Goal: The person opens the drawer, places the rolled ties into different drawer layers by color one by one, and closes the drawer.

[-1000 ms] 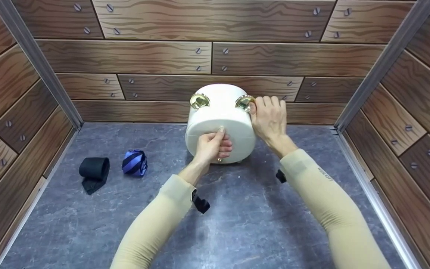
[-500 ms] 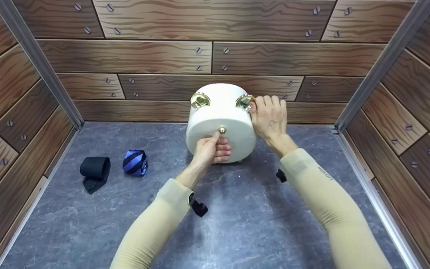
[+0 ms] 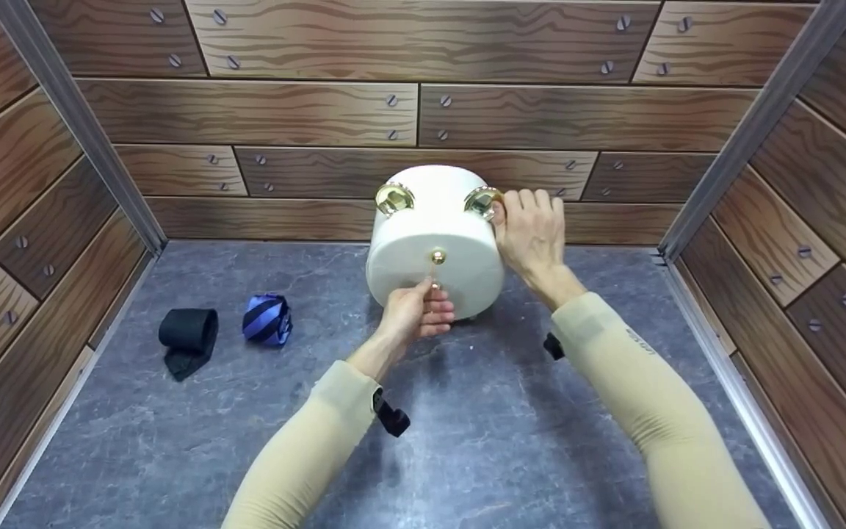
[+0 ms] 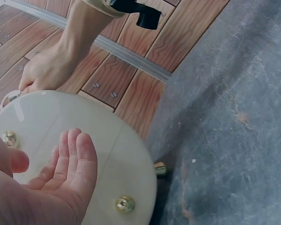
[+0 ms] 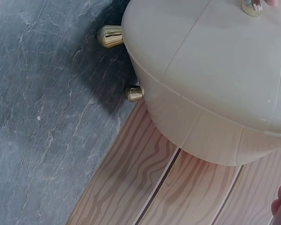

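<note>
A rolled black tie (image 3: 186,330) lies far left on the grey counter (image 3: 173,441), with a rolled blue striped tie (image 3: 266,319) just beside it. In the middle a round white case (image 3: 434,239) with gold fittings lies tipped on its side near the back wall. The left hand (image 3: 414,312), fingers loosely curled, touches its near face below a small gold knob (image 3: 438,256); it seems to grip nothing. The right hand (image 3: 533,231) curls round the gold ring (image 3: 483,200) on the case's right.
</note>
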Demonstrator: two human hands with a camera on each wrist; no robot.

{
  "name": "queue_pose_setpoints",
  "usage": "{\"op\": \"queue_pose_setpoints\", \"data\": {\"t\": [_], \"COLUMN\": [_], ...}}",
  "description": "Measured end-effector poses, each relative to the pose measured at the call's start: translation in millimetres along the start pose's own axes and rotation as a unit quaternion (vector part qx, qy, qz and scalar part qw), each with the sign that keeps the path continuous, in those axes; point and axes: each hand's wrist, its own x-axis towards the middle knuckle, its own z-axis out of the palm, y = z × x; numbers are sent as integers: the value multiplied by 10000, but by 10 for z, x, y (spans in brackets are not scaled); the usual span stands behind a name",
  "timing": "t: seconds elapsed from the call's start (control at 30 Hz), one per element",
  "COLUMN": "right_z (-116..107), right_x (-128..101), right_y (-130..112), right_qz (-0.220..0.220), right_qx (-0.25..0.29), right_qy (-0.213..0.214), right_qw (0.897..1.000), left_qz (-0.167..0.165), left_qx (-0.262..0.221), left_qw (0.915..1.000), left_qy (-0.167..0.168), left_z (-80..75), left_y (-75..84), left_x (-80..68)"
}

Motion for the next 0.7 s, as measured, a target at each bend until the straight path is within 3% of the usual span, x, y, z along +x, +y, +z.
{"op": "queue_pose_setpoints", "data": {"t": [0.33, 0.7], "right_z": [6, -6], "right_x": [-23, -4], "right_y": [4, 11], "right_qz": [-51, -8], "right_qx": [-21, -3], "right_qy": [53, -42], "right_qw": [10000, 10000], "left_qz": [-289, -272], "left_qx": [-128, -438], "left_qw": [9995, 9984], "left_qy": [-17, 234], "left_z": [-2, 83], "left_y": [-141, -142], "left_x": [61, 143]}}
